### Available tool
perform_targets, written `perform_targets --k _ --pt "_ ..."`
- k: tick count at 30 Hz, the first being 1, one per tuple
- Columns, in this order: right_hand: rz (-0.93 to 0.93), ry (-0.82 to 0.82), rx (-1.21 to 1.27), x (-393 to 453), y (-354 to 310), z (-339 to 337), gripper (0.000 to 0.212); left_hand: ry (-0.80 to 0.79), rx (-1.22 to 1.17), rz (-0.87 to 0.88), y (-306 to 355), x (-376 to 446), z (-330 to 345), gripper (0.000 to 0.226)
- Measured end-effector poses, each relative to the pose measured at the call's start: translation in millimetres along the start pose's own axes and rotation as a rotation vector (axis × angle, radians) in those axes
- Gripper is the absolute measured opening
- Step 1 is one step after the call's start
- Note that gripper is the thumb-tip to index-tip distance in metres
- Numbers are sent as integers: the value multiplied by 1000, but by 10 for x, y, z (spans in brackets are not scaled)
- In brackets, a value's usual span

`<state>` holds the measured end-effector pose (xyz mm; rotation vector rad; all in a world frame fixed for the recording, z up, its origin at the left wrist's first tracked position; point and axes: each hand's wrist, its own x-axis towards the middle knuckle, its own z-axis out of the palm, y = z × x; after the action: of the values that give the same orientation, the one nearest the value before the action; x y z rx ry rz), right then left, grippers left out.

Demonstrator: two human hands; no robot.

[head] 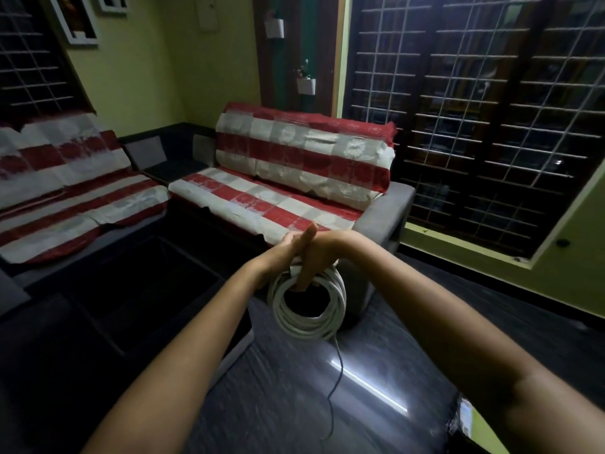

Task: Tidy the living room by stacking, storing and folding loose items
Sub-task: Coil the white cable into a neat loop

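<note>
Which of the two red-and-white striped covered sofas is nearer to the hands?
The red-and-white striped covered sofa with the grey armrest, directly behind the coiled white cable; the other sofa stands far left.

Cable coil (307,309): smooth white plastic sheath, slight sheen. Sofa cover (294,165): woven cloth, red/cream, matt. Floor (327,388): dark, glossy, reflective. Window grille (474,109): metal bars.

A coil of cable (307,304) hangs before the sofa (284,178), with a second sofa (65,188) to the sofa's left and a window (484,119) to its right.
</note>
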<state>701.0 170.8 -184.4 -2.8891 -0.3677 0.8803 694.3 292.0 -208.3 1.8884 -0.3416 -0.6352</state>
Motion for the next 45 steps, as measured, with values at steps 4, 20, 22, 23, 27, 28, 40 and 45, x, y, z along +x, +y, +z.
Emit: perform_targets --k 4,20,22,23,27,28,40,45 --pt "4 158 51 -24 100 -49 83 -59 12 -49 88 -74 132 146" --pt "-348 117 788 -394 715 -139 111 135 281 181 621 -168 -136 31" --pt "-353 10 771 -347 802 28 108 149 252 169 690 -223 -249 50" --pt "-366 -24 764 -297 816 120 96 161 227 167 731 -252 -303 55" --pt "-461 214 825 -190 837 282 37 230 113 221 844 -323 -503 70" --pt "-497 319 928 -210 872 283 27 274 86 250 833 -313 -540 76" --pt "-613 912 1592 -222 142 398 99 561 -632 450 692 -152 -307 48" --pt "-434 1094 1586 -219 -61 356 100 469 -757 376 564 -96 -201 59"
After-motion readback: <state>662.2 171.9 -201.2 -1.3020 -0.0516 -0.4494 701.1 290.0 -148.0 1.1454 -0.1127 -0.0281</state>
